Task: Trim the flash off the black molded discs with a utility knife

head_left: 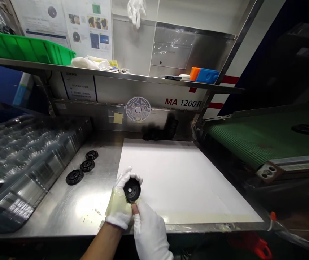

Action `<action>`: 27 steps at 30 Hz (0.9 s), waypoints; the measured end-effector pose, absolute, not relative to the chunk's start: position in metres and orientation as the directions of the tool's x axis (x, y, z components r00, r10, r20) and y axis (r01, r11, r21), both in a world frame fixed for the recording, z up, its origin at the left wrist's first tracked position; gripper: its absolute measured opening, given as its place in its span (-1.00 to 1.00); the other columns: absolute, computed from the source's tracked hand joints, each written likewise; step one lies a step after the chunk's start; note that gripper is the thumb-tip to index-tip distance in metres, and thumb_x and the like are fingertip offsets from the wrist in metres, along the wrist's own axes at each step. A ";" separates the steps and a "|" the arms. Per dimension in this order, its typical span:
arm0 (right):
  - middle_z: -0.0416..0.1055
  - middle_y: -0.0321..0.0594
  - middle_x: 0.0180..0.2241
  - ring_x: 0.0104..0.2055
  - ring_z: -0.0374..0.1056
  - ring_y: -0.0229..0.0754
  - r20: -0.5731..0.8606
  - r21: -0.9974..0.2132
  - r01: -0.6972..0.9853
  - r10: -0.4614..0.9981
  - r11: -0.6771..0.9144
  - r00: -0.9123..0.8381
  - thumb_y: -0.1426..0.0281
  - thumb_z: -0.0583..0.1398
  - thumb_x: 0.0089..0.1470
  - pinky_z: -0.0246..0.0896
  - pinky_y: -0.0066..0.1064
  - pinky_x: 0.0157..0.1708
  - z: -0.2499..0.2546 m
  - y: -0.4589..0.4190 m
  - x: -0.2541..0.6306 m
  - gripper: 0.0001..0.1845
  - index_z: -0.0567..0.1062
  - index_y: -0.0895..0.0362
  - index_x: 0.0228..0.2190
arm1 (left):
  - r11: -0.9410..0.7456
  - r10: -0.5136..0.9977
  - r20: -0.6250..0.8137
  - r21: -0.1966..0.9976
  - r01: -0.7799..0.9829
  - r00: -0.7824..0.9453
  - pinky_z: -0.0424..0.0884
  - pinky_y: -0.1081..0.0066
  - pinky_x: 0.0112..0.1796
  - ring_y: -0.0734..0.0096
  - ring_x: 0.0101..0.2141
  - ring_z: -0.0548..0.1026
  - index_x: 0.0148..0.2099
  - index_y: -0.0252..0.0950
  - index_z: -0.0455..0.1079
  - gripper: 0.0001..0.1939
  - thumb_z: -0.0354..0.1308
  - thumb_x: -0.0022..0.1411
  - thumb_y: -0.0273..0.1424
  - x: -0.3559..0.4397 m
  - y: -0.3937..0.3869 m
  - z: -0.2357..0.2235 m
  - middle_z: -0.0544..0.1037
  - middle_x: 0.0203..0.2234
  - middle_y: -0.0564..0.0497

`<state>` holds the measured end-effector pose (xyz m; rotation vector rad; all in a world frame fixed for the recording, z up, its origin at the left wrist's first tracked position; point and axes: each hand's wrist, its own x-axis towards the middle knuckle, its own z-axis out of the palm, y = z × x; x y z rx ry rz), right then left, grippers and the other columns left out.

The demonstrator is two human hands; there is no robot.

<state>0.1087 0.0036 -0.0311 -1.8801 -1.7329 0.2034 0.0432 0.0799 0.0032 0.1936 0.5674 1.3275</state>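
My left hand (118,204), in a white glove with a yellowish coating on the palm, holds a black round moulded part (132,189) with a central hole. My right hand (149,227), also gloved, comes up from below, and its bare-looking thumb tip presses the part's lower edge. Both hands are above the near edge of a stainless steel table (62,206). To their left, several similar black ribbed discs (74,177) lie in a loose row on the steel. A white sheet (181,177) lies just right of my hands, touching neither disc row.
A stack of clear plastic trays (21,159) stands along the table's left side. A green conveyor belt (262,137) runs at the right. A shelf (116,76) above the table's back holds a green bin (27,48) and blue and orange objects (207,75).
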 end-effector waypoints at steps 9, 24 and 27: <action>0.41 -0.36 -0.53 -0.49 0.35 -0.17 0.250 -0.496 0.867 0.947 -0.053 0.201 0.33 -0.08 0.20 -0.07 -0.39 -0.53 -0.026 0.008 0.128 -0.74 0.34 0.01 -0.44 | 0.391 0.913 -0.288 0.415 -0.821 0.289 0.42 0.41 -0.45 0.45 -0.52 0.41 -0.17 -0.38 0.38 -0.75 0.14 0.02 -0.52 0.036 0.078 0.004 0.40 -0.57 0.02; 0.47 -0.30 -0.48 -0.48 0.39 -0.13 0.258 -0.474 0.880 0.949 -0.041 0.183 0.32 -0.09 0.20 -0.03 -0.38 -0.53 -0.029 0.004 0.121 -0.70 0.41 0.02 -0.35 | 0.434 0.898 -0.282 0.437 -0.788 0.338 0.44 0.17 -0.27 0.23 -0.34 0.49 -0.07 -0.39 0.35 -0.64 0.08 0.02 -0.50 0.037 0.076 0.002 0.49 -0.37 -0.13; 0.47 -0.33 -0.45 -0.45 0.39 -0.15 0.246 -0.512 0.857 0.947 -0.055 0.208 0.32 -0.09 0.21 0.01 -0.40 -0.50 -0.030 0.004 0.129 -0.72 0.40 0.00 -0.32 | 0.468 0.883 -0.264 0.425 -0.775 0.389 0.44 0.26 -0.37 0.32 -0.45 0.45 -0.12 -0.39 0.37 -0.68 0.06 0.01 -0.51 0.035 0.075 0.003 0.45 -0.49 -0.06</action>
